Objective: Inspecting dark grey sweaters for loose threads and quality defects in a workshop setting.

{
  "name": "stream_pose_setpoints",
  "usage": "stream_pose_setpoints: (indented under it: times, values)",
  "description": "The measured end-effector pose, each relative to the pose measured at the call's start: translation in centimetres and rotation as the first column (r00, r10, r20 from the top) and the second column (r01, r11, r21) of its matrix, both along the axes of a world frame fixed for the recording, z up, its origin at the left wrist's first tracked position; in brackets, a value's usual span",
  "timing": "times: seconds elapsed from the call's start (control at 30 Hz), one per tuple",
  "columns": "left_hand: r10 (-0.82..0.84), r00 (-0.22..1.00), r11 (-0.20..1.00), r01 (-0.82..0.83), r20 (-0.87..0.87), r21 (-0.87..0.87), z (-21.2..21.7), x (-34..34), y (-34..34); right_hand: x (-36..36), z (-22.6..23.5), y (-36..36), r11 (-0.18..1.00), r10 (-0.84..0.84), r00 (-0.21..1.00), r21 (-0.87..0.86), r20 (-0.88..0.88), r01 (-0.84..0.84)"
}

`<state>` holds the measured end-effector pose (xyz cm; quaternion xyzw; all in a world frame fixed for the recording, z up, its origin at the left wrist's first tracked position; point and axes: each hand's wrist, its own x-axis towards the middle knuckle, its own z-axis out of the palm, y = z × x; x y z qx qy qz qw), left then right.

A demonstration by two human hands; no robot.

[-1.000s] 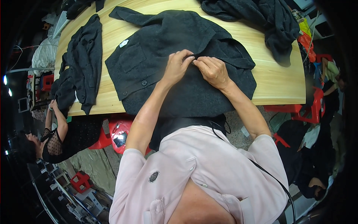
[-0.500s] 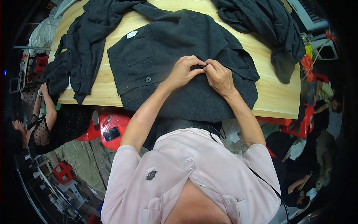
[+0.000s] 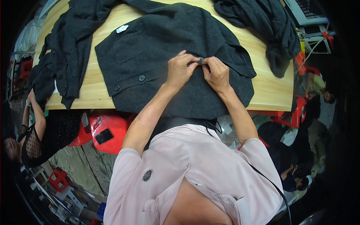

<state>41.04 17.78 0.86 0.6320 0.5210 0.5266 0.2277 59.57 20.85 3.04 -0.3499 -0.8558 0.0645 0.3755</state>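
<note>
A dark charcoal knit cardigan (image 3: pixel 165 41) lies across the table in front of me. Between my fingertips shows a round dark button (image 3: pixel 200 60) on its front band. My left hand (image 3: pixel 180 69) pinches the button's left side with thumb and forefinger, the other fingers lifted. Against its right side, my right hand (image 3: pixel 217 75) is closed in a pinch on the band's knit edge. Farther left along the band sit two more buttons, one (image 3: pixel 141 78) nearer my left forearm and one (image 3: pixel 117 87) by the hem. A small white label (image 3: pixel 122 29) lies near the pocket.
Other dark knit garments lie at the table's (image 3: pixel 98 98) left (image 3: pixel 71 48) and right (image 3: pixel 275 37). A co-worker (image 3: pixel 48 131) handles the left one. A phone (image 3: pixel 104 135) rests on a red stool (image 3: pixel 116 125). More people sit at the right.
The button has come into sight between my fingertips, where it was hidden before. My left hand has turned more upright. The whole view has shifted slightly.
</note>
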Motion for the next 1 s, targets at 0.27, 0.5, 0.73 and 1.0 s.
stream_pose_setpoints:
  times: [0.27, 0.5, 0.73, 1.0]
  values:
    - [0.091, 0.901, 0.948, 0.052, -0.423, 0.315, 1.1, -0.3, 0.2, -0.5, 0.7, -0.5, 0.998, -0.059, 0.997, 0.011, 0.04, 0.059]
    - [0.123, 0.876, 0.948, 0.036, -0.466, 0.316, 0.7, 1.2, -0.3, 1.0, -0.1, -2.9, 0.973, -0.175, 0.976, -0.128, 0.131, 0.192]
    - [0.126, 0.829, 0.954, 0.05, -0.545, 0.297, -0.5, 1.5, -1.3, 0.9, 0.0, -3.2, 0.984, -0.141, 0.977, -0.088, 0.157, 0.156]
    - [0.092, 0.714, 0.986, 0.032, -0.694, 0.165, 2.7, -8.6, -6.3, 3.8, 2.0, -1.1, 0.913, -0.388, 0.867, 0.002, 0.312, 0.408]
